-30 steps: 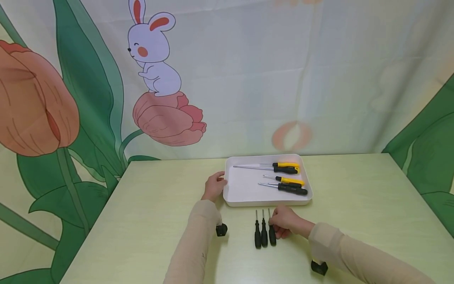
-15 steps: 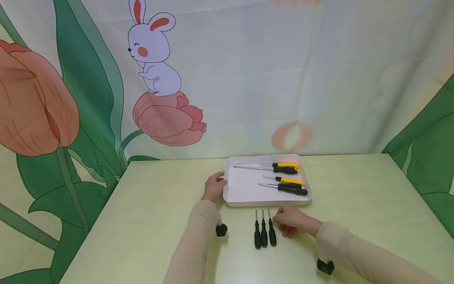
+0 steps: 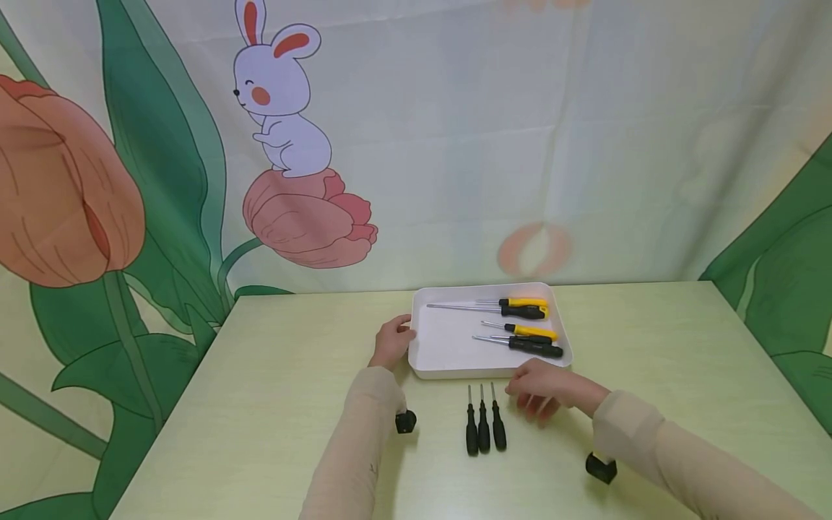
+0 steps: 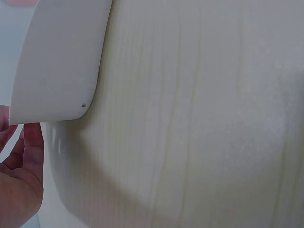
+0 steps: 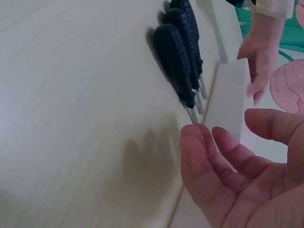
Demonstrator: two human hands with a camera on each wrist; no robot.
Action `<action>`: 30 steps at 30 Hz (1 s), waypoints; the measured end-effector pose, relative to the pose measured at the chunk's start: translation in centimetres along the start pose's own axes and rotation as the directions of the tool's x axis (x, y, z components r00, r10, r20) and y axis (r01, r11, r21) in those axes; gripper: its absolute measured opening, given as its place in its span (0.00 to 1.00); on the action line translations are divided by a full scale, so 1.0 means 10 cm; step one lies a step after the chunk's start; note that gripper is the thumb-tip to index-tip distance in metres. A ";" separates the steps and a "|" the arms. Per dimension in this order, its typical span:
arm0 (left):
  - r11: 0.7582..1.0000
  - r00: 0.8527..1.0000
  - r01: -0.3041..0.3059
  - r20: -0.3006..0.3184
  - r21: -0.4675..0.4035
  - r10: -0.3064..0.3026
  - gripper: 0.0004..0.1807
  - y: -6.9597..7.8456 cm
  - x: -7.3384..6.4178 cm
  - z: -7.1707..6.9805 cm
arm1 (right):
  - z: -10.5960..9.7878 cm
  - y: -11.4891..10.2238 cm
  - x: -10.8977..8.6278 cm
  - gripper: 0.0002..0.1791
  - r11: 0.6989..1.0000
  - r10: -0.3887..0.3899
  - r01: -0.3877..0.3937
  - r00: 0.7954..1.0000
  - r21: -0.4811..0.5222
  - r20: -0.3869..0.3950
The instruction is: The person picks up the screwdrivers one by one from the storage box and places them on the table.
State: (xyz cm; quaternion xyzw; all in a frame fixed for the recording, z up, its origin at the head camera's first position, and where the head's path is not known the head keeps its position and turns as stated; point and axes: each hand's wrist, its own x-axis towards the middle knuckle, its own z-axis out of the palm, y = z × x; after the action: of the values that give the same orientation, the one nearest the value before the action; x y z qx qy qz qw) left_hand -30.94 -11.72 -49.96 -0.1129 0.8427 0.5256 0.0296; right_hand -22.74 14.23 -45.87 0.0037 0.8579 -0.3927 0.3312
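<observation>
Three black screwdrivers [image 3: 484,431] lie on the desk [image 3: 286,383] before the near edge of the tray [image 3: 444,347], shafts pointing towards it; the right hand [image 3: 541,386], fingers loosely bent, empty, is nearer, just right; the left hand [image 3: 391,342] grips the tray's left edge.

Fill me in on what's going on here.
A person's left hand holds the left end of a white tray, in which several screwdrivers with yellow or black handles lie. On the table in front of it, three small black screwdrivers lie side by side, shafts toward the tray. The right hand hovers just to the right of them, fingers loosely bent and holding nothing.
</observation>
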 end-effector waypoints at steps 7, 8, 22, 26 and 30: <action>1.000 1.000 0.011 -0.002 -0.011 -0.011 0.21 -0.01 0.01 0.01 | -0.17 -0.09 -0.04 0.14 0.998 -0.028 0.028 1.000 0.048 -0.004; 1.000 1.000 0.011 -0.003 -0.014 -0.011 0.21 -0.01 0.01 0.01 | -0.19 -0.10 -0.04 0.14 0.998 -0.032 0.032 0.999 0.062 -0.004; 1.000 1.000 0.007 0.004 0.000 -0.007 0.21 -0.03 0.03 0.00 | -0.37 -0.15 0.13 0.18 0.937 -0.080 0.068 0.997 0.342 0.019; 1.000 1.000 0.006 0.005 -0.006 -0.006 0.21 -0.03 0.03 0.00 | -0.38 -0.17 0.19 0.16 0.923 -0.095 0.098 0.995 0.372 -0.026; 1.000 1.000 0.009 0.008 -0.010 -0.009 0.21 -0.02 0.01 0.00 | -0.39 -0.19 0.23 0.15 0.922 -0.091 0.112 0.993 0.371 -0.074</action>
State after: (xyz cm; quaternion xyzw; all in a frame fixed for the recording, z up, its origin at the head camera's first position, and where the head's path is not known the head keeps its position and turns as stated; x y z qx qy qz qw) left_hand -31.01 -11.86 -50.13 -0.1149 0.8394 0.5302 0.0345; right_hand -27.23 15.01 -44.02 0.0334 0.7750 -0.5656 0.2800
